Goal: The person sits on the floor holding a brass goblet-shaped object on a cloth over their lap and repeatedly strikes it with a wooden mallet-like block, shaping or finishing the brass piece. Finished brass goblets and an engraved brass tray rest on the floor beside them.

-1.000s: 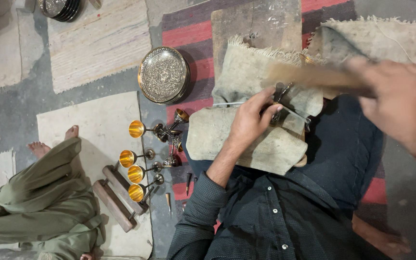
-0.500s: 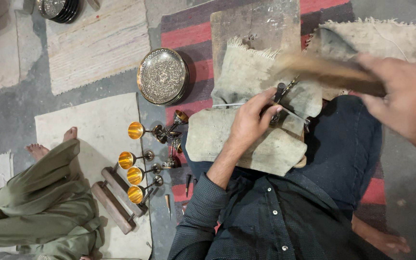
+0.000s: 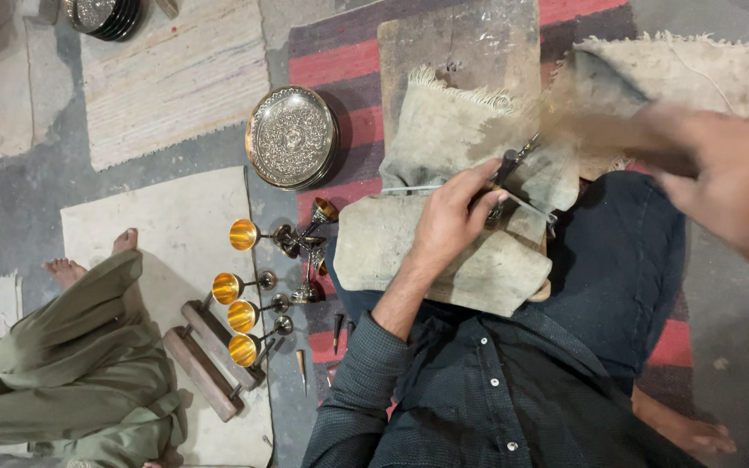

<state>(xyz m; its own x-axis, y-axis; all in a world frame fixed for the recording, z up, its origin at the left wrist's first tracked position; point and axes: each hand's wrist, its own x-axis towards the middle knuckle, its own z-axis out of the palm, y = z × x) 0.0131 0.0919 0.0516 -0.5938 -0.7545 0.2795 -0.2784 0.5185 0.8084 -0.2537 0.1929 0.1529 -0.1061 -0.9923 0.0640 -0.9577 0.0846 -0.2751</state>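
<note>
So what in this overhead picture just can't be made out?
- Head view: the tool in the right hand is smeared by motion blur; its shape is unclear.
- The small metal piece under the left hand is mostly hidden by the fingers.
- The stack of dark plates is cut off by the top edge.
- The other person in green clothing is cut off by the left and bottom edges.

Goblets [image 3: 249,299] lie left of cloth [image 3: 444,251], below plate [image 3: 292,137].

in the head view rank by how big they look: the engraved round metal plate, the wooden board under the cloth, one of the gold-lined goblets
1. wooden board, though cloth hides much of it
2. engraved round metal plate
3. gold-lined goblet, clearly the smallest

All three rest low near the floor, so nearness hardly skews the order.
</note>
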